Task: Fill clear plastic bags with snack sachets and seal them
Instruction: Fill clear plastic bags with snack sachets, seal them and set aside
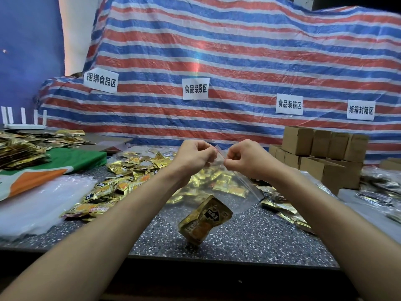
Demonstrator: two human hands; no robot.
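Observation:
A clear plastic zip bag (243, 192) with a red seal strip hangs in the air above the speckled table (249, 240). My left hand (193, 156) and my right hand (243, 158) pinch its top edge from either side, close together. Inside the bag, at the bottom, lies a gold snack sachet (205, 220) with a black label, tilted. A heap of loose gold sachets (121, 183) covers the table behind and left of the bag.
Stacked small cardboard boxes (321, 153) stand at the right. More sachets (284, 209) lie to the right. A pile of empty clear bags (43, 200) and a green and orange cloth (65, 164) lie at the left. A striped tarp (217, 61) with paper labels hangs behind.

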